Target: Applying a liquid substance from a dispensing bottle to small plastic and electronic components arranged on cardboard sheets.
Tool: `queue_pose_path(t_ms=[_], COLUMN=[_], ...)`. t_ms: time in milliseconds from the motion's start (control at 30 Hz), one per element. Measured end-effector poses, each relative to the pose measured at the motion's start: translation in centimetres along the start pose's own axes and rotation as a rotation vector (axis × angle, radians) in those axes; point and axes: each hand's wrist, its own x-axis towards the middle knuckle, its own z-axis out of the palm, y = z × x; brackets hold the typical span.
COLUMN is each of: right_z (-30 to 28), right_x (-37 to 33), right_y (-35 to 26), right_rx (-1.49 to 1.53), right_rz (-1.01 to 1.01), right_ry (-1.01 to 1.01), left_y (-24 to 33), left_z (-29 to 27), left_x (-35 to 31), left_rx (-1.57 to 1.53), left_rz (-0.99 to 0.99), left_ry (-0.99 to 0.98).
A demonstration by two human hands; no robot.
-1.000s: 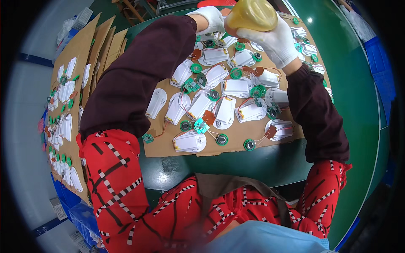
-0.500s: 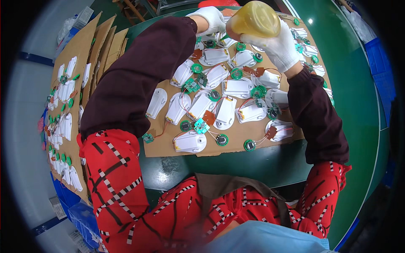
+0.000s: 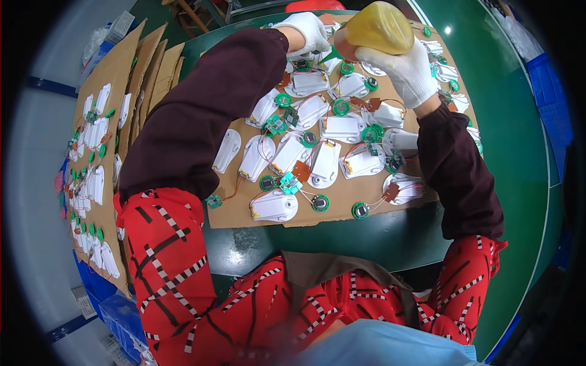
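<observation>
Upper right of centre, the right hand [image 3: 403, 72] is clamping its grip round the yellow bottle [image 3: 386, 28], whose long axis is slanting down-left, its green tip [image 3: 330, 56] lying nearer the left hand [image 3: 307, 32], whose own hold I cannot tell.

Cardboard sheet [image 3: 232, 213]: brightly, evenly lit, soft shadows beneath the white casings [image 3: 274, 206]
Green table [image 3: 244, 247]: pale glare near its front edge
Green floor [image 3: 519, 183]: small, bright reflection at upper right
Mask [image 3: 390, 341]: blurred at the bottom
Grey wall [image 3: 39, 152]: bowed, fading into black
</observation>
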Motion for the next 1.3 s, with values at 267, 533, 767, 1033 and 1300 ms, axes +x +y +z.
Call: queue_pose_path(t_ms=[267, 533, 767, 1033, 1300], right_z=[0.6, 1.2, 0.6, -0.6, -0.8], right_x=[-0.4, -0.8, -0.5, -0.7, -1.1], right_y=[0.1, -0.3, -0.1, -0.6, 0.4], right_rx=[-0.038, 0.100, 0.019, 0.062, 0.333], right_rz=[-0.062, -0.118, -0.046, 0.011, 0.064], right_ry=[0.049, -0.004, -0.002, 0.029, 0.134], left_y=[-0.7, -1.3, -0.4, 0.5, 0.4], left_z=[0.6, 0.9, 0.5, 0.8, 1.1], left_x=[0.9, 1.2, 0.7, -0.3, -0.3], left_rx=[0.018, -0.088, -0.037, 0.118, 0.273], left_rz=[0.027, 0.005, 0.009, 0.057, 0.128], left_ry=[0.024, 0.023, 0.042, 0.053, 0.061])
